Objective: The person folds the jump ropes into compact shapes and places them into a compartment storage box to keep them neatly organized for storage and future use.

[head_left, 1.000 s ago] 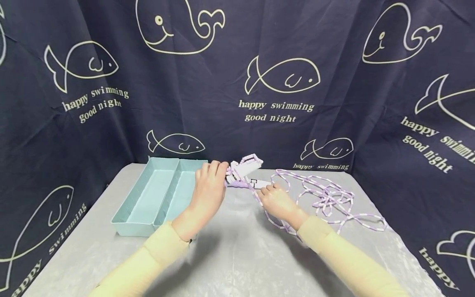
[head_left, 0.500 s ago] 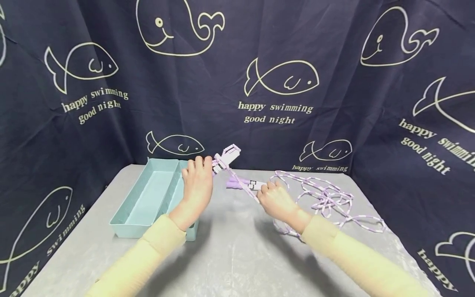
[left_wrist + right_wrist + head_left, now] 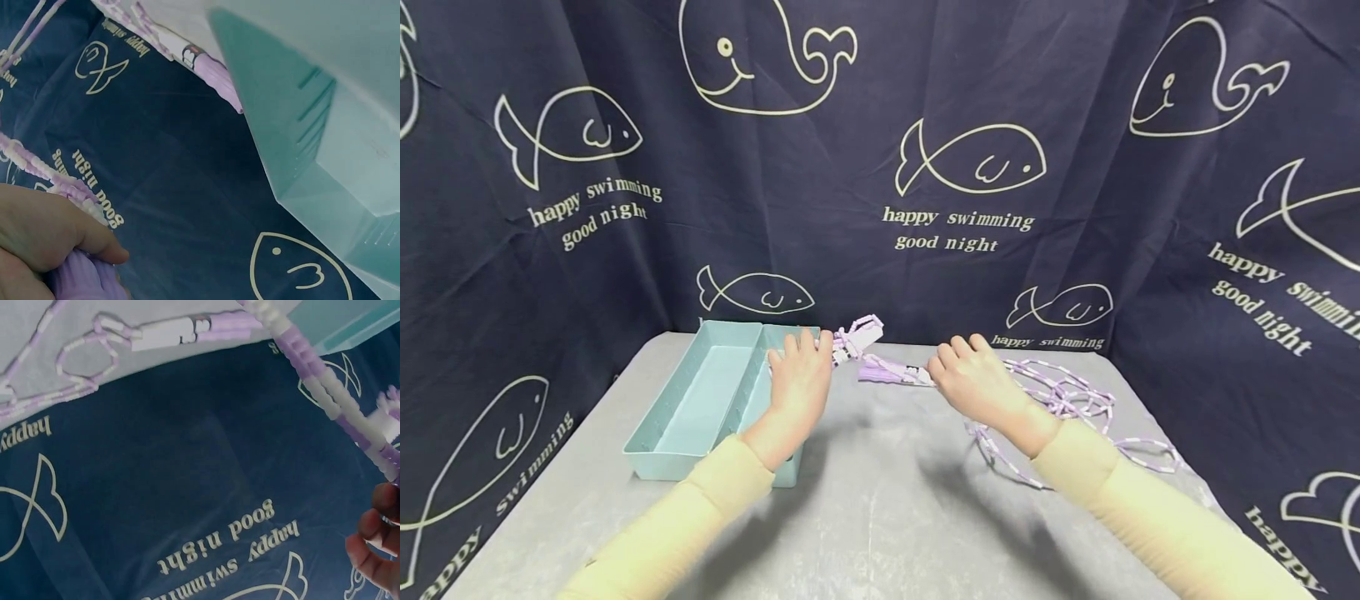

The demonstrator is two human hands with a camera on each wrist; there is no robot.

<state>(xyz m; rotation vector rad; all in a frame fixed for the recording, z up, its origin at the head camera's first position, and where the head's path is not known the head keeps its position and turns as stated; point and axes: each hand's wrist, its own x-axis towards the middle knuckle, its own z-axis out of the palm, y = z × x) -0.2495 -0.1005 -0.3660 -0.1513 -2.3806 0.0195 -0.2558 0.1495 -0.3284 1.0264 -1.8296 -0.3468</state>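
Observation:
My left hand (image 3: 801, 375) grips the purple handle (image 3: 87, 278) end of a purple-and-white beaded jump rope (image 3: 861, 335). Its white part and wound beads stick out to the right of the fingers, raised beside the teal box. Curled fingers of my right hand (image 3: 977, 379) hold paired beaded strands (image 3: 325, 390), which run from the left-hand bundle across the gap. Between the hands, on the table behind, lies another handle (image 3: 225, 326), purple and white with a black mark. Loose beaded rope (image 3: 1063, 392) lies in tangled loops to the right, partly hidden behind my right hand.
A teal two-compartment box (image 3: 681, 467) stands at the left, my left hand overlapping its right compartment. The grey-covered table (image 3: 865, 517) ends at a dark blue curtain (image 3: 850, 250) printed with fish and whales, which closes off the back and sides.
My left hand has moved left with the bundled handle, toward the box. Lately my right hand has risen slightly and shifted right, drawing the strands along between the hands.

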